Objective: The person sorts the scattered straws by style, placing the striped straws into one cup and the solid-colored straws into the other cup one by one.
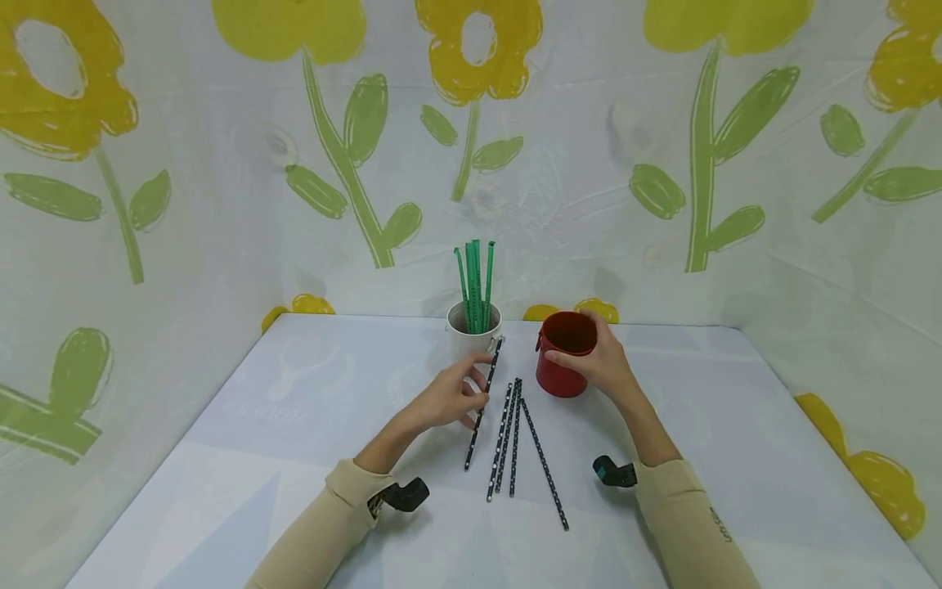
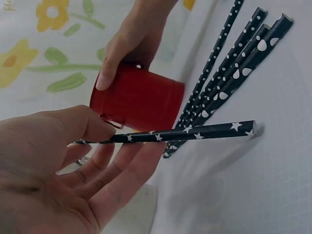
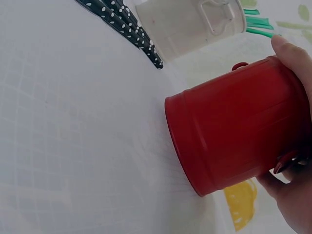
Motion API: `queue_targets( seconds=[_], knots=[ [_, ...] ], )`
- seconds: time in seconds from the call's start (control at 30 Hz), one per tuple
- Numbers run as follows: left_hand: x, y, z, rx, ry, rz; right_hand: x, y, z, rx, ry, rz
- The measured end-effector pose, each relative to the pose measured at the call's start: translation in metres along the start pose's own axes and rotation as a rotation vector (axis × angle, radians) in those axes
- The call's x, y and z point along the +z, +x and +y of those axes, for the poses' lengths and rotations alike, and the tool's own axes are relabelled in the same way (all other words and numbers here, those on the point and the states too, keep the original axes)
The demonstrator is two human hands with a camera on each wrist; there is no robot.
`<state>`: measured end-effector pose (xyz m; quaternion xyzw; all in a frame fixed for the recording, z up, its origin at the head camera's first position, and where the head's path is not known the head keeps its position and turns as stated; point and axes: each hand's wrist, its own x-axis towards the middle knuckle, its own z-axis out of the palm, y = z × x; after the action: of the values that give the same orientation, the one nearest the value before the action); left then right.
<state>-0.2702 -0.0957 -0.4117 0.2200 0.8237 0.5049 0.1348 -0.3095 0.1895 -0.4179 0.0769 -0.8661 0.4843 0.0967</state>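
Seemingly part-done: green straws (image 1: 475,282) stand in a white metal bucket (image 1: 464,343) beyond the left hand (image 1: 451,396) pinching a black starred straw (image 2: 187,133); four black spotted straws (image 2: 241,73) lie loose between it and the right hand (image 1: 607,358), gripping a red metal bucket (image 1: 562,378).

Taking the row of three loose straws (image 1: 508,435) on the counter (image 1: 684,401) as the clock's centre, with 12 at the far edge, the upright pail (image 1: 465,342) stood towards 11, with a group of sticks (image 1: 474,286) in it. The second pail (image 1: 561,380) was at 1, its mouth in the right hand (image 1: 603,356), which lay at 2. The left hand (image 1: 449,397), at 10, held another straw (image 1: 474,438) running from 1 to 7, its far end near the upright pail. A slanted straw (image 1: 544,463) lay at 4, its near end towards 5. A wall (image 1: 559,237) rose behind the counter at 12.
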Motion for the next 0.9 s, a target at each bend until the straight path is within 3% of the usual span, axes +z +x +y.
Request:
queue_targets(
  seconds=[0.27,0.5,0.9],
  knots=[
    [-0.001,0.001,0.002,0.064,-0.039,0.07,0.0,0.0,0.0,-0.006,-0.004,0.005],
    [-0.002,0.003,0.005,0.085,-0.069,0.078,0.0,0.0,0.001,0.001,-0.003,0.002],
    [-0.006,0.012,0.021,0.139,-0.031,0.187,0.001,0.001,0.002,-0.008,0.013,0.009]
  ],
)
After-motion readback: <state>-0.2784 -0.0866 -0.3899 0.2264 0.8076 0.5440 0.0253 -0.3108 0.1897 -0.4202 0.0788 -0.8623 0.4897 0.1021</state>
